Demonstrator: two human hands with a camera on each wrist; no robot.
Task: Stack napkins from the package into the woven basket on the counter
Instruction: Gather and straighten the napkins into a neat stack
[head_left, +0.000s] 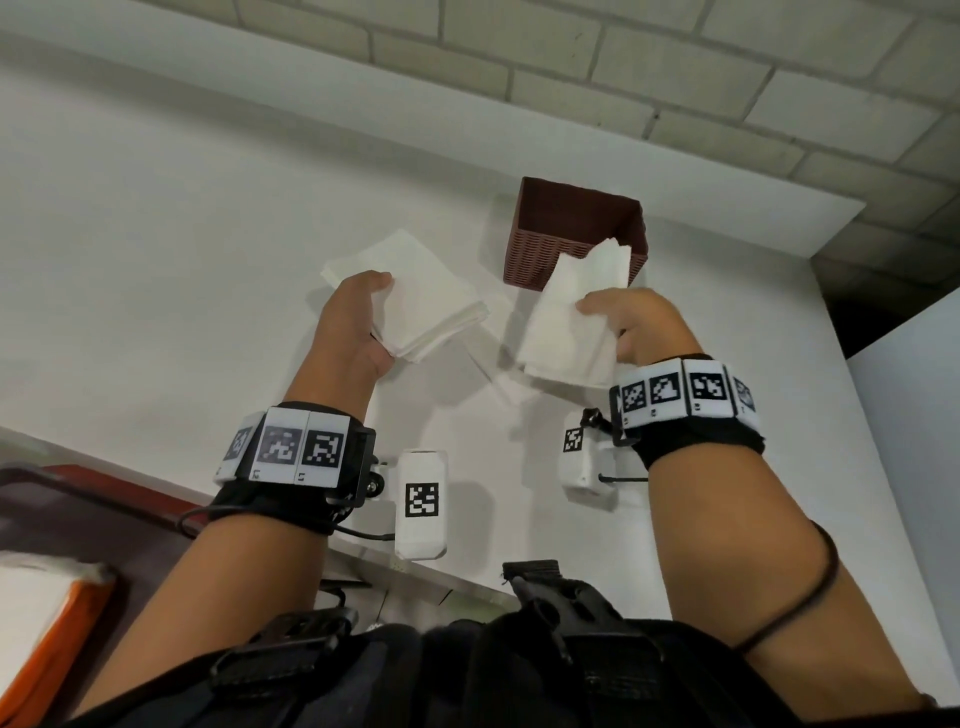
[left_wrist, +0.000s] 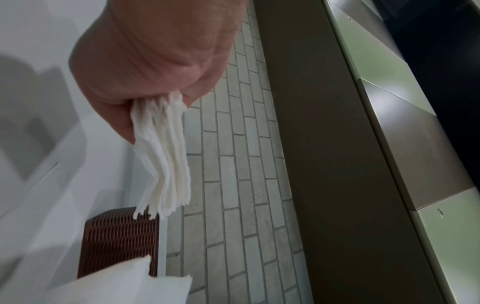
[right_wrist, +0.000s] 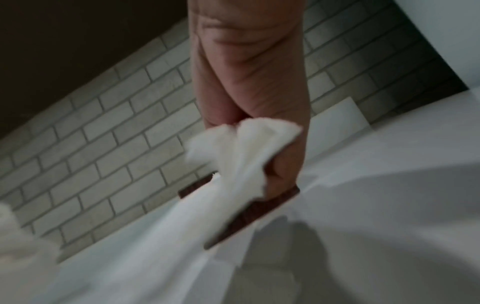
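A brown woven basket (head_left: 574, 231) stands on the white counter (head_left: 156, 260) near the brick wall. My left hand (head_left: 358, 322) grips a thick stack of white napkins (head_left: 415, 296), held above the counter to the left of the basket; the stack's edges (left_wrist: 163, 160) fan out below my palm (left_wrist: 155, 51). My right hand (head_left: 631, 325) pinches a thinner bunch of napkins (head_left: 576, 312) just in front of the basket, overlapping its near wall. In the blurred right wrist view that bunch (right_wrist: 246, 156) crosses the basket (right_wrist: 249, 218).
A brick wall (head_left: 623, 62) runs behind the counter. An orange-edged white pack (head_left: 47, 634) lies at the lower left, beside a dark red surface (head_left: 104, 499). A white panel (head_left: 904, 415) rises at the right. A thin clear sheet (head_left: 493, 374) lies on the counter between my hands.
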